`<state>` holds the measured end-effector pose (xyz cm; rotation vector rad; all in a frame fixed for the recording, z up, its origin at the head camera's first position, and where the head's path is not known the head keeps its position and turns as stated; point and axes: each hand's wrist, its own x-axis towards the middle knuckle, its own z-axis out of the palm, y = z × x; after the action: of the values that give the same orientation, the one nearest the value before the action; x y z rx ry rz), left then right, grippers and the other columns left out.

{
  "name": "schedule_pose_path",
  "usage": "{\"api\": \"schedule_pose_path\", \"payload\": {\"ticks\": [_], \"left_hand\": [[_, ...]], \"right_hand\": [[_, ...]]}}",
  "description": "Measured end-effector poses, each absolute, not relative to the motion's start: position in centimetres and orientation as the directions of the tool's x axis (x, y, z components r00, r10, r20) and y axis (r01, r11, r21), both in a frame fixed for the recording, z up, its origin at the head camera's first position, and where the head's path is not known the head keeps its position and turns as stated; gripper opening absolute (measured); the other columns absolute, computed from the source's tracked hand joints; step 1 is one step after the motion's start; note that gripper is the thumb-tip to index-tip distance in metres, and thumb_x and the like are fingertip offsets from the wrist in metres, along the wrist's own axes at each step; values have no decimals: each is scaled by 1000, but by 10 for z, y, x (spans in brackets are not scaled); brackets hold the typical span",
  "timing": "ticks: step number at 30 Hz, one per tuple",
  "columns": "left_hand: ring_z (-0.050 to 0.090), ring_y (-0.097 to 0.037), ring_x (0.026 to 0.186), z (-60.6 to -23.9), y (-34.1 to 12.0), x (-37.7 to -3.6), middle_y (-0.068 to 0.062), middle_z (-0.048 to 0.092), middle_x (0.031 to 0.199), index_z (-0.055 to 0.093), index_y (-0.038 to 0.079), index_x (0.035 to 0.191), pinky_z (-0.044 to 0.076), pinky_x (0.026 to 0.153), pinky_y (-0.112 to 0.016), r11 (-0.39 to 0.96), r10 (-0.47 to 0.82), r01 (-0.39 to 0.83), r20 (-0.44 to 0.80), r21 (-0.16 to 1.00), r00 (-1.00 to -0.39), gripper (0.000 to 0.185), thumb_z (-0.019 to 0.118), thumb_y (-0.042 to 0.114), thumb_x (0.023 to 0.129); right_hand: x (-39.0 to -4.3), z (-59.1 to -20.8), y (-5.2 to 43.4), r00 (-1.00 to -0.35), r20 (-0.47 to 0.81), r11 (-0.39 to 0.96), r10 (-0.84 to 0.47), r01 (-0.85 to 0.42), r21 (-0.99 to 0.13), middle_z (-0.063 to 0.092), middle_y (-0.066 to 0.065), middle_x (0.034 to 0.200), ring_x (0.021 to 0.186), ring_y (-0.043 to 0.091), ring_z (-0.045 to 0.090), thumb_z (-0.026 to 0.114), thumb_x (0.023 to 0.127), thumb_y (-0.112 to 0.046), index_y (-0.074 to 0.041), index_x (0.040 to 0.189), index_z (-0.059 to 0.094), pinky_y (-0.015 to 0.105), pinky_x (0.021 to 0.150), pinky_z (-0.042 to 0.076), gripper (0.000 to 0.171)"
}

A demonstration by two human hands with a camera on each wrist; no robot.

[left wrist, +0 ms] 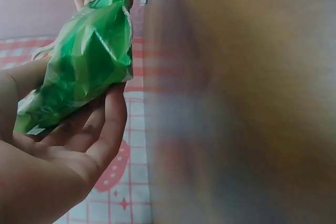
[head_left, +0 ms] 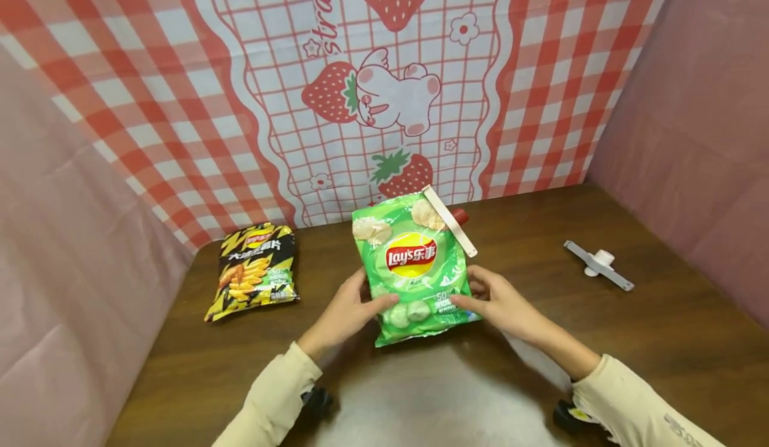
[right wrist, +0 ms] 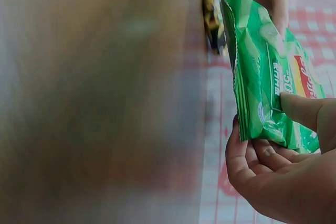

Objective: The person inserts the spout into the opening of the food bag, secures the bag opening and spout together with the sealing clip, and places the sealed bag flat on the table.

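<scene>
A green Lay's chip bag [head_left: 441, 280] is held up, face towards me, above the table. My left hand [head_left: 347, 310] grips its lower left edge, thumb on the front. At the lower right edge my right hand [head_left: 501, 303] holds it the same way; the right wrist view shows those fingers curled behind the bag. Across the bag's upper right corner sits a cream sealing clip [head_left: 450, 221], with a red part jutting out behind it. In the left wrist view the bag's back [left wrist: 92, 51] shows, plain green and creased.
To the left on the brown wooden table [head_left: 240, 367] lies a black and yellow chip bag [head_left: 255, 270]. A grey bar clip with a white knob [head_left: 599, 265] lies at the right. A checked strawberry cloth [head_left: 535, 100] hangs behind, with pink cloth on both sides.
</scene>
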<state>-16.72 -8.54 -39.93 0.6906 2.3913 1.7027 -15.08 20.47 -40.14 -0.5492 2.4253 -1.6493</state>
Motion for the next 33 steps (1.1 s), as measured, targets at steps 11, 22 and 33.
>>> {"api": "schedule_pose_path", "payload": {"ticks": [11,22,33], "left_hand": [[63,-21,110,-402,-33,-234,-11,63,125,47,6,140,52,93,-38,381,398,274,111,883,-910,53,66,30,97],[66,-23,87,-407,-2,-266,-17,62,109,50,-2,129,59,65,-36,438,376,112,-68,892,-924,50,70,26,94],[39,-38,139,-398,-57,-238,-26,44,147,34,-8,148,33,113,-48,708,429,307,-43,637,-902,66,55,35,102]], "right_hand": [[-202,-405,241,-959,86,417,-270,-197,-887,67,15,94,78,10,60,66,97,-19,8,122,52,26,65,51,40],[-228,-408,260,-970,-2,622,-243,-154,-768,59,6,79,69,13,51,65,97,-22,11,118,55,29,62,43,40],[-225,-392,252,-982,52,790,-182,-178,-587,67,19,99,89,31,63,64,97,-27,9,122,59,44,74,49,44]]}}
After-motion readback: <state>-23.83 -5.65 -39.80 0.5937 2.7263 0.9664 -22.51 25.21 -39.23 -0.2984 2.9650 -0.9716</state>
